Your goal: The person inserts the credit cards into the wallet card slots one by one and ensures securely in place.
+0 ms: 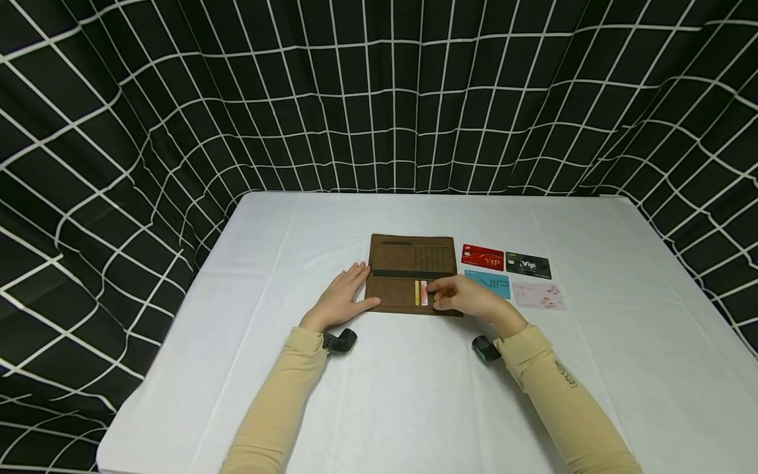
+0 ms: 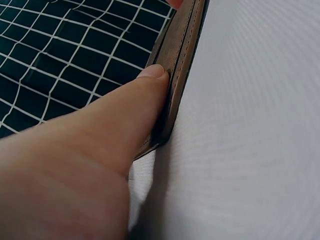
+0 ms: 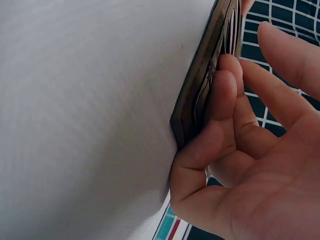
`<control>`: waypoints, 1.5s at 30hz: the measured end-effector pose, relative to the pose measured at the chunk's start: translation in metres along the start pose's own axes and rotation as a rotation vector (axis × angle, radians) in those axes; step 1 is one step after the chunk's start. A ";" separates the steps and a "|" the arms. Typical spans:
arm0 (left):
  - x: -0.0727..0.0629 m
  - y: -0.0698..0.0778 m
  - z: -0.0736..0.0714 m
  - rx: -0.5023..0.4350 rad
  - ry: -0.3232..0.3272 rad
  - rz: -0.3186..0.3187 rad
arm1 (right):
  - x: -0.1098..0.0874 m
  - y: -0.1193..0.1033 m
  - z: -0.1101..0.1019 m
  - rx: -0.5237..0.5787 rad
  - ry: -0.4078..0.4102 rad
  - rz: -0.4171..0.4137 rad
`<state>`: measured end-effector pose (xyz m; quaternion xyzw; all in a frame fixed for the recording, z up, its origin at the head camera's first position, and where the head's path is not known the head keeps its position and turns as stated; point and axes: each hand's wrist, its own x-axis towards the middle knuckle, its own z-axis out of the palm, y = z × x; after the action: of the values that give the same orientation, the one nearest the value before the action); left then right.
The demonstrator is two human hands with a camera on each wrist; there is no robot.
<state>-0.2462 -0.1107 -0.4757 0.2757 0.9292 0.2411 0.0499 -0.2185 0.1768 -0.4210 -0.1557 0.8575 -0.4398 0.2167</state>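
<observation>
An opened brown wallet (image 1: 393, 288) lies on the white-covered table. A yellow-edged card (image 1: 417, 293) and a pale pinkish card (image 1: 424, 293) show in the slots of its near half. My left hand (image 1: 341, 297) lies flat at the wallet's left edge, its thumb resting on the near left corner. My right hand (image 1: 464, 295) is at the near right part; its curled fingers (image 3: 222, 92) hold the slot panel at the edge, as the right wrist view shows. Whether a card is between those fingertips is hidden.
Right of the wallet lie a red card (image 1: 482, 257), a black card (image 1: 528, 265), a blue card (image 1: 488, 283) and a pale flowered card (image 1: 537, 296). A black curtain with white grid lines (image 1: 391, 99) surrounds the table (image 1: 403, 395).
</observation>
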 end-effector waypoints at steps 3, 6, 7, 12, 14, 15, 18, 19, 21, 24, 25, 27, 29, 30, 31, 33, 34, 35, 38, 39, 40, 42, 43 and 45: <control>0.000 0.000 0.000 0.004 -0.014 -0.011 | 0.000 0.000 0.000 -0.027 -0.008 -0.004; 0.001 0.000 -0.001 0.013 -0.021 -0.018 | 0.000 0.001 0.000 -0.044 -0.014 -0.010; 0.001 0.001 -0.001 0.009 -0.024 -0.020 | 0.000 0.001 0.000 -0.050 -0.017 -0.017; 0.000 0.003 -0.002 -0.002 -0.047 -0.039 | 0.001 0.003 0.000 -0.075 -0.016 -0.014; 0.000 0.003 -0.002 -0.003 -0.051 -0.044 | 0.000 0.004 0.000 -0.068 -0.011 0.000; 0.000 0.004 -0.002 -0.002 -0.051 -0.044 | 0.000 0.004 0.000 -0.060 -0.008 0.009; 0.001 0.004 -0.001 0.000 -0.047 -0.045 | -0.002 0.004 -0.001 -0.037 -0.003 0.035; 0.001 0.004 0.000 0.000 -0.047 -0.046 | -0.002 0.004 -0.001 -0.035 0.001 0.046; 0.001 0.003 0.001 0.002 -0.046 -0.049 | -0.003 0.005 -0.001 -0.034 0.007 0.063; 0.002 0.003 0.002 0.004 -0.049 -0.051 | -0.003 0.007 -0.002 -0.022 0.018 0.082; 0.002 0.003 0.002 0.003 -0.049 -0.052 | -0.004 0.008 -0.002 -0.007 0.028 0.089; 0.002 0.003 0.002 0.001 -0.048 -0.049 | -0.005 0.009 -0.003 0.017 0.041 0.085; 0.002 0.003 0.002 0.002 -0.050 -0.051 | -0.005 0.010 -0.003 0.041 0.058 0.085; 0.002 0.002 0.002 0.001 -0.050 -0.051 | -0.006 0.009 -0.004 0.049 0.062 0.080; 0.002 0.003 0.001 0.000 -0.048 -0.050 | -0.007 0.009 -0.004 0.059 0.062 0.077; 0.001 0.003 -0.001 -0.001 -0.046 -0.046 | -0.009 0.008 -0.006 0.064 0.052 0.063; 0.001 0.002 -0.001 -0.001 -0.047 -0.048 | -0.010 0.008 -0.006 0.072 0.047 0.056; 0.000 0.002 -0.002 -0.004 -0.043 -0.045 | -0.011 0.008 -0.007 0.077 0.037 0.043; 0.000 0.001 -0.002 -0.004 -0.039 -0.044 | -0.017 0.012 -0.012 0.089 0.014 0.008; 0.000 0.001 -0.002 -0.003 -0.039 -0.044 | -0.020 0.014 -0.014 0.092 0.011 0.000; 0.000 0.000 -0.001 -0.004 -0.037 -0.043 | -0.023 0.016 -0.017 0.094 0.013 -0.005; 0.001 0.000 0.000 -0.002 -0.038 -0.043 | -0.031 0.021 -0.024 0.096 0.028 -0.007; 0.001 0.000 0.001 -0.003 -0.038 -0.042 | -0.035 0.024 -0.028 0.096 0.041 0.000; 0.002 0.000 0.002 -0.001 -0.037 -0.041 | -0.043 0.030 -0.036 0.105 0.077 0.009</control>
<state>-0.2476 -0.1090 -0.4771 0.2612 0.9333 0.2354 0.0723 -0.2025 0.2381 -0.4164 -0.1230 0.8417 -0.4889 0.1934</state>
